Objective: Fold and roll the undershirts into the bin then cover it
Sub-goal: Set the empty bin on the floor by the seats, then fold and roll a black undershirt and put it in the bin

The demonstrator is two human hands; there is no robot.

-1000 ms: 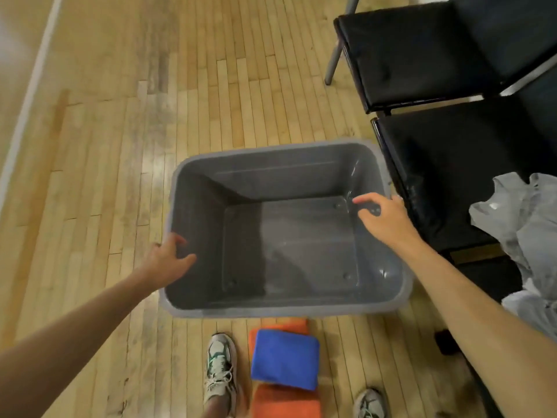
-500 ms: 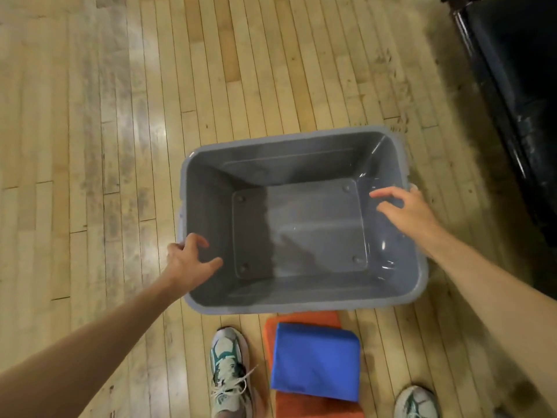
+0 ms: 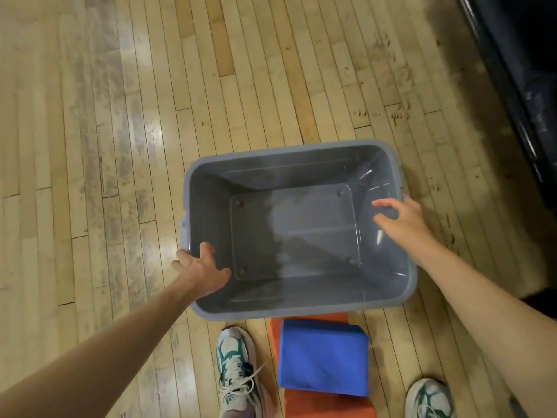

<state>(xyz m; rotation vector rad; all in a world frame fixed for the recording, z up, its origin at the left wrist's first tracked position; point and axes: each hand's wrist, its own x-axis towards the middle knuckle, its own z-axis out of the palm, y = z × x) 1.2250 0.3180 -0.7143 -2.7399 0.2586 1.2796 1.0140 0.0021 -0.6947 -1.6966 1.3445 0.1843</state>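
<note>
A grey plastic bin (image 3: 280,152) is held over the wooden floor with nothing inside it. My left hand (image 3: 202,271) grips its left rim near the front corner, thumb inside the wall. My right hand (image 3: 401,220) grips the right rim, fingers curled over the edge into the bin. No undershirts and no lid are in view.
A folded blue cloth (image 3: 324,359) lies on an orange block (image 3: 328,407) just in front of the bin, between my two sneakers (image 3: 238,375). A black seat edge (image 3: 518,86) runs along the upper right. Wooden floor spreads to the left and beyond the bin.
The view has tilted down and left; the black chairs and the grey garments at the right have left the view. Both hands keep hold of the bin, which sits nearer my feet.
</note>
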